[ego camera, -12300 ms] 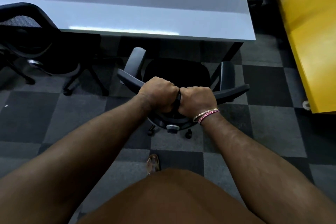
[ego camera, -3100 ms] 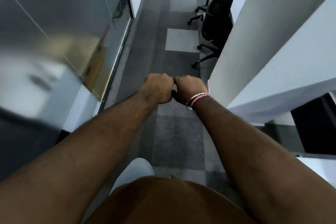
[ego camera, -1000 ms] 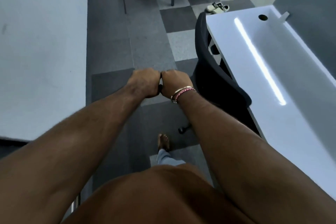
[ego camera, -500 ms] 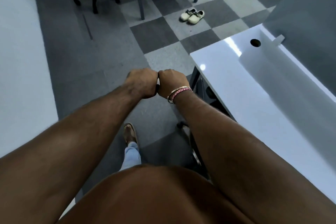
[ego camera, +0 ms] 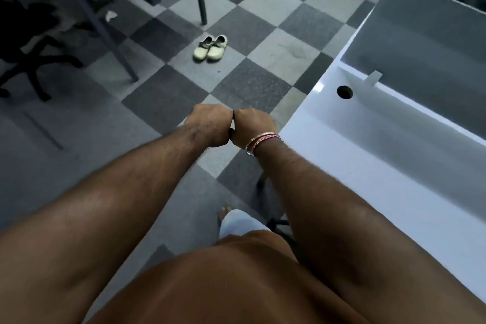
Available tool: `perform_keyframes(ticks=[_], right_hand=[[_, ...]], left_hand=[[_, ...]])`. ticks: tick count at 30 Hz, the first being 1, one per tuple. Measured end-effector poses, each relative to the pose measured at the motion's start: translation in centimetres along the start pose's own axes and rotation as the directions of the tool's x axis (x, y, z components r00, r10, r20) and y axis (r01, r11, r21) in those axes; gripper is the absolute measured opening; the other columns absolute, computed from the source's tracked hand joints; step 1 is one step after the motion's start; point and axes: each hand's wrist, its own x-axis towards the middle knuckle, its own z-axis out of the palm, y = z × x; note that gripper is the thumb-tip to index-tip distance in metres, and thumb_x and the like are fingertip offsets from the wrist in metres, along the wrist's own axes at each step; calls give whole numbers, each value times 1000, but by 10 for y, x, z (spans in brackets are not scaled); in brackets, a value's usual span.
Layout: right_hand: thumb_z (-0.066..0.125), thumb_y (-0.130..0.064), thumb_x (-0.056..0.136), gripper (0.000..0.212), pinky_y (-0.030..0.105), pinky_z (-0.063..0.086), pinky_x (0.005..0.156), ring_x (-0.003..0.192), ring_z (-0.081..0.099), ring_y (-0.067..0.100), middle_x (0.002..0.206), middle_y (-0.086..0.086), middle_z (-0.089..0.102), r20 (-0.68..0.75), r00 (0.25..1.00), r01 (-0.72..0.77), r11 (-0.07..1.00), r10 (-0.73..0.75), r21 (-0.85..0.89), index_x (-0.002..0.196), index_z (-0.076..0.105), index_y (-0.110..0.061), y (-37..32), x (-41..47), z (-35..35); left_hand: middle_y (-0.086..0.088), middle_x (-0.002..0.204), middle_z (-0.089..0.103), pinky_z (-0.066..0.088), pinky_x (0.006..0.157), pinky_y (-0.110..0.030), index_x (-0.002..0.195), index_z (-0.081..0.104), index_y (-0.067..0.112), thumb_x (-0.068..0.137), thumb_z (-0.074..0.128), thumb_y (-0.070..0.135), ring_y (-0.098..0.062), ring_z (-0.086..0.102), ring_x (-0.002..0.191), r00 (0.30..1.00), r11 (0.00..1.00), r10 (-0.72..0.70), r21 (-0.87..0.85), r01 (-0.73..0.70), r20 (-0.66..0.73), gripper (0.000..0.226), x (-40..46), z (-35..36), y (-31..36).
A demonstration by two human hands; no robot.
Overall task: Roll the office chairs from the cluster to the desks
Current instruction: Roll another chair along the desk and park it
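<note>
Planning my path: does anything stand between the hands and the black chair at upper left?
Yes: a grey desk leg stands between the left hand and the black chair; the shoes lie aside, farther right.

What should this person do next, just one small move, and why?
Probably step toward the black chair at upper left and open the hands: the left hand and right hand are clenched together over the checkered floor, rolling nothing.

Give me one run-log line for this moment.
left hand: fist | right hand: fist, touching left | held: unclear | white desk: right | shoes: floor ahead
</note>
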Motion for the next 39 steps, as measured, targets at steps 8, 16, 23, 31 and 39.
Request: perform_keyframes(ticks=[8,16,23,31,39], right_hand=[[58,-34,90,19,31,43,64,90,68,29,99,4,71,-24,970,-239,970,240,48,100,68,-21,101,183,-20],[60,-37,89,26,34,48,74,100,65,29,108,6,68,-63,894,-439,895,444,81,107,65,-19,215,315,-75],[57,-40,90,28,33,44,70,96,64,26,105,4,68,-98,802,-583,808,589,82,105,63,-18,315,433,-91],[60,-37,87,27,34,49,72,96,64,27,105,4,68,-93,691,-708,697,717,119,106,64,-18,427,588,-151],[61,-35,85,26,34,51,74,97,65,27,104,4,69,-101,596,-782,604,797,150,105,66,-19,570,683,-195]], left_hand=[[-2,109,70,61,83,-45,117,67,23,94,61,30,-26,70,99,978,974,205,91,-208,36,24,223,-65,-25],[-5,121,69,55,84,-41,124,65,22,96,62,33,-28,68,110,900,889,436,159,-429,-11,30,408,-155,-14],[-2,115,69,54,79,-37,126,65,24,98,61,35,-25,68,102,797,789,603,175,-589,-35,30,580,-198,1],[-3,118,71,52,76,-37,121,66,22,98,60,37,-27,69,108,704,685,711,226,-692,-1,28,783,-291,12],[-4,119,70,55,80,-40,124,64,22,98,57,34,-28,69,109,601,573,799,274,-773,22,29,944,-366,81]])
